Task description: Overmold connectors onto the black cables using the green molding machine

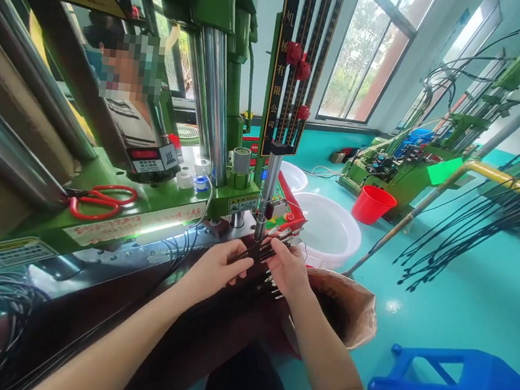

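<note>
My left hand (218,268) is closed around a bundle of thin black cables, its thumb lying along the top. My right hand (287,266) pinches the same bundle nearer its end, where the cables (267,249) show silvery metal connectors. Below my fingers, more connector tips (272,287) stick out over the dark table edge. Just behind the hands stands the metal post (269,190) of the green press. The fingertips are partly hidden by the cables and the hands.
Red-handled scissors (99,202) lie on the green press bed (146,201) at left. More black cables (17,305) lie at lower left. To the right are a paper-lined bin (363,313), a white tub (354,234), a red bucket (374,205) and a blue stool (468,388). Cables hang from a yellow pole (501,174).
</note>
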Action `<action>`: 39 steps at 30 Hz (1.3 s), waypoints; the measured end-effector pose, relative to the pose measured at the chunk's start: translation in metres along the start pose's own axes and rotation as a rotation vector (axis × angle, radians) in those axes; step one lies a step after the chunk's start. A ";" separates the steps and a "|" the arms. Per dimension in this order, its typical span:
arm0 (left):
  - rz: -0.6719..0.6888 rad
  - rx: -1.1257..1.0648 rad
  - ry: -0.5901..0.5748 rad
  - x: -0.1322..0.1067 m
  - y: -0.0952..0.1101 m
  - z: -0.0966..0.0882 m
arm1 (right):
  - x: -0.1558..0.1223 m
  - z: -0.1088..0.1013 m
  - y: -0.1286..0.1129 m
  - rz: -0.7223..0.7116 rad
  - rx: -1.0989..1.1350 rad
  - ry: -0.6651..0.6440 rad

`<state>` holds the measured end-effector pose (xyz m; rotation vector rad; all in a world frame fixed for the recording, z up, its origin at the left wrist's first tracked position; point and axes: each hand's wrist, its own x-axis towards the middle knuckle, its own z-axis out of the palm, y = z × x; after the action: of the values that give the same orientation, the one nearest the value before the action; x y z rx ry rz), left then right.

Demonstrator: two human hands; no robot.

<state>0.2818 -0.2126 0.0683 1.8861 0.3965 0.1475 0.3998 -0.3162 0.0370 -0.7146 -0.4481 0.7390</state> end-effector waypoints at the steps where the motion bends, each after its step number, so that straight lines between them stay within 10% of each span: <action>1: 0.023 0.050 0.015 0.002 0.002 0.002 | 0.000 -0.001 -0.001 0.000 -0.022 0.004; 19: 0.349 0.401 0.263 0.021 0.028 0.025 | -0.001 -0.018 -0.018 0.076 0.045 0.214; 29: -0.052 -0.158 -0.201 0.037 0.015 0.035 | -0.011 -0.031 -0.021 0.051 -0.005 0.061; 39: 0.031 -0.033 -0.066 0.032 0.013 0.047 | -0.023 -0.031 -0.021 -0.016 -0.104 0.082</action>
<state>0.3276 -0.2473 0.0610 1.8605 0.3182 0.1115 0.4125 -0.3568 0.0283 -0.8348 -0.4190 0.6724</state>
